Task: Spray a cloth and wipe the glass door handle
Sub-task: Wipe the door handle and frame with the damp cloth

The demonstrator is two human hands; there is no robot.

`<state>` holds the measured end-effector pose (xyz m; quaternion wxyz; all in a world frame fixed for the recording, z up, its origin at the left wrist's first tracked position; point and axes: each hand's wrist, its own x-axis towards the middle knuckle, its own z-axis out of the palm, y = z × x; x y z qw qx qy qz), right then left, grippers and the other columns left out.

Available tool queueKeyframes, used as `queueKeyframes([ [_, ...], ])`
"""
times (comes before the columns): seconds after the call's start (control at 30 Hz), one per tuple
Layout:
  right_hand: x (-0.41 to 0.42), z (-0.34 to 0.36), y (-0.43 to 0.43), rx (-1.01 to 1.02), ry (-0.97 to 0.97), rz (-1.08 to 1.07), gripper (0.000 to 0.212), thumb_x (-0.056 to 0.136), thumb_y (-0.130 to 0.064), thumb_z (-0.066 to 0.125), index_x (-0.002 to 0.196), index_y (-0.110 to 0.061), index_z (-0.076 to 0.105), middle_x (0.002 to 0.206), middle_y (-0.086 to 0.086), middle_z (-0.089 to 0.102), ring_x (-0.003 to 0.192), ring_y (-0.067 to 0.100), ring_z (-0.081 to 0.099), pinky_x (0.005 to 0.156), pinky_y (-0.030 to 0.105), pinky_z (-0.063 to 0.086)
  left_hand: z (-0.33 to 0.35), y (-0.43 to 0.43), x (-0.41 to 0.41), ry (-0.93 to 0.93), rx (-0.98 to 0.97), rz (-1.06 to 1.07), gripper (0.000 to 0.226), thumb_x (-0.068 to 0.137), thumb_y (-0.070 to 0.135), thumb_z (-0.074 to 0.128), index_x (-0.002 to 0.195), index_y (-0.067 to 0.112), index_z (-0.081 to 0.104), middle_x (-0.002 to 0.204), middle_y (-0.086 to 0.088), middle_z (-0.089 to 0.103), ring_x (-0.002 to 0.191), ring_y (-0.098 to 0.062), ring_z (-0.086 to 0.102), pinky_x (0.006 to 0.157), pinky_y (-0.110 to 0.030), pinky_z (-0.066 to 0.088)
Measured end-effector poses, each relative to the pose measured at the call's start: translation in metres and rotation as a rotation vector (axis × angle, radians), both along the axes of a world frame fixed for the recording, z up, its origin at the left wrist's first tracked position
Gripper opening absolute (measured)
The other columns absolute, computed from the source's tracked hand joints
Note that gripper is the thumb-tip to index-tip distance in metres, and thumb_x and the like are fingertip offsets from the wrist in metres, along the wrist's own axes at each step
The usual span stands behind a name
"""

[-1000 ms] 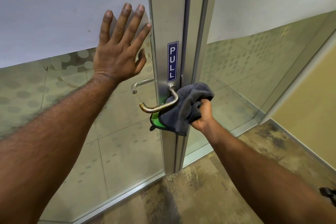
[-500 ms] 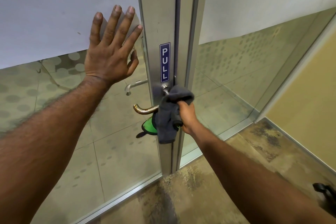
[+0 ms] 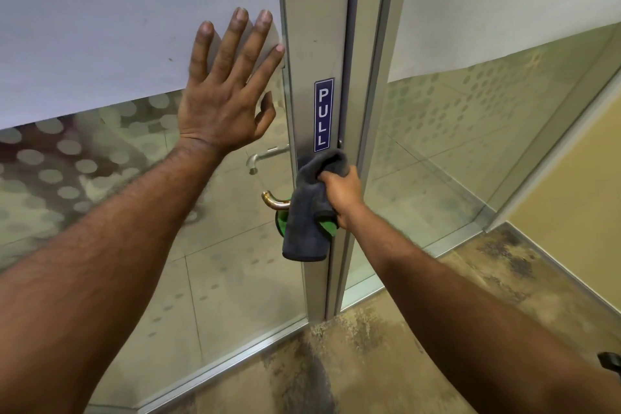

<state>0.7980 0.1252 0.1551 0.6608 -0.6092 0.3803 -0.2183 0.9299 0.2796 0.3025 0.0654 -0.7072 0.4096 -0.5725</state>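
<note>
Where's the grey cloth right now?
In the head view, centre frame: the grey cloth is gripped by the right hand against the door handle, just below the PULL sign.

A narrow blue sign with a thin white border carries the one readable word here: "PULL", in white capital letters stacked one above the other, P at the top and the last L at the bottom. The sign is fixed upright on the silver metal door frame, toward the frame's right edge. Just below the sign's lower end, a grey cloth covers the frame where the door handle is mounted. No other writing, brand, number or label can be read anywhere else.
</note>
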Motion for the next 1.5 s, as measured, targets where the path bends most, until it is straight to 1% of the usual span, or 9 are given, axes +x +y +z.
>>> queueKeyframes([
  [0.23, -0.019, -0.001, 0.009, -0.693, 0.010, 0.081, 0.037, 0.091, -0.027, 0.062, 0.125, -0.024, 0.047, 0.123, 0.005, 0.060, 0.110, 0.024, 0.060, 0.088, 0.043, 0.056, 0.001, 0.000, -0.002, 0.017, 0.019, 0.027, 0.073, 0.097, 0.042, 0.039, 0.163, 0.020, 0.018, 0.168, -0.014, 0.017, 0.152, -0.039, 0.020, 0.119, -0.056, 0.002],
  [0.37, -0.020, -0.008, 0.008, -0.882, -0.027, 0.087, 0.041, 0.088, -0.022, 0.065, 0.125, -0.023, 0.050, 0.118, 0.005, 0.053, 0.106, 0.020, 0.057, 0.087, 0.036, 0.055, 0.002, 0.001, -0.003, 0.015, 0.019, 0.031, 0.073, 0.097, 0.043, 0.039, 0.163, 0.019, 0.020, 0.167, -0.015, 0.019, 0.152, -0.039, 0.021, 0.119, -0.056, 0.001],
  [0.57, -0.002, 0.001, 0.015, -0.320, -0.091, -0.029, 0.039, 0.090, -0.029, 0.064, 0.126, -0.026, 0.048, 0.121, 0.003, 0.060, 0.105, 0.018, 0.059, 0.087, 0.036, 0.055, 0.003, 0.001, -0.008, 0.028, 0.013, 0.014, 0.069, 0.099, 0.040, 0.042, 0.162, 0.018, 0.025, 0.166, -0.016, 0.023, 0.151, -0.040, 0.024, 0.119, -0.059, 0.010],
  [0.73, -0.001, 0.007, 0.012, 0.645, -0.164, 0.045, 0.039, 0.090, -0.038, 0.061, 0.121, -0.014, 0.059, 0.112, 0.014, 0.071, 0.101, 0.031, 0.069, 0.090, 0.047, 0.057, 0.005, 0.002, -0.009, 0.045, 0.011, -0.002, 0.068, 0.101, 0.041, 0.038, 0.162, 0.018, 0.023, 0.166, -0.016, 0.022, 0.151, -0.040, 0.024, 0.119, -0.057, 0.007],
  [0.8, -0.004, 0.009, 0.008, 0.710, -0.179, 0.113, 0.040, 0.091, -0.040, 0.060, 0.121, -0.013, 0.060, 0.115, 0.016, 0.070, 0.104, 0.032, 0.068, 0.091, 0.047, 0.056, 0.005, 0.002, -0.010, 0.057, 0.021, 0.007, 0.069, 0.099, 0.040, 0.039, 0.163, 0.018, 0.022, 0.166, -0.016, 0.021, 0.151, -0.040, 0.023, 0.119, -0.058, 0.008],
  [1.0, 0.000, 0.012, 0.014, -0.428, 0.184, -0.010, 0.046, 0.087, -0.027, 0.067, 0.127, -0.015, 0.047, 0.120, 0.011, 0.065, 0.105, 0.031, 0.063, 0.087, 0.043, 0.056, 0.003, 0.002, -0.007, 0.075, 0.030, 0.009, 0.072, 0.098, 0.041, 0.040, 0.163, 0.019, 0.020, 0.168, -0.015, 0.015, 0.153, -0.040, 0.018, 0.119, -0.058, 0.005],
  [1.07, -0.006, 0.011, 0.019, -0.634, 0.192, -0.004, 0.050, 0.087, -0.028, 0.068, 0.130, -0.017, 0.044, 0.125, 0.011, 0.059, 0.111, 0.029, 0.060, 0.089, 0.044, 0.055, 0.003, 0.001, -0.006, 0.088, 0.034, 0.004, 0.072, 0.098, 0.042, 0.039, 0.163, 0.019, 0.019, 0.168, -0.015, 0.013, 0.153, -0.039, 0.016, 0.119, -0.057, 0.003],
  [1.33, -0.029, -0.015, 0.041, -0.753, -0.082, 0.135, 0.062, 0.091, -0.026, 0.064, 0.147, -0.023, 0.037, 0.149, 0.007, 0.026, 0.133, 0.022, 0.039, 0.110, 0.035, 0.039, 0.001, 0.001, -0.004, 0.080, 0.032, 0.001, 0.071, 0.099, 0.043, 0.037, 0.164, 0.020, 0.017, 0.169, -0.014, 0.012, 0.153, -0.039, 0.015, 0.120, -0.058, 0.006],
  [1.5, -0.011, -0.002, 0.039, -0.556, -0.064, 0.028, 0.056, 0.087, -0.024, 0.071, 0.134, -0.021, 0.043, 0.137, 0.007, 0.035, 0.123, 0.025, 0.051, 0.098, 0.040, 0.053, 0.001, 0.001, -0.003, 0.084, 0.031, -0.010, 0.071, 0.099, 0.042, 0.037, 0.164, 0.020, 0.017, 0.169, -0.014, 0.010, 0.154, -0.039, 0.013, 0.120, -0.055, -0.004],
])
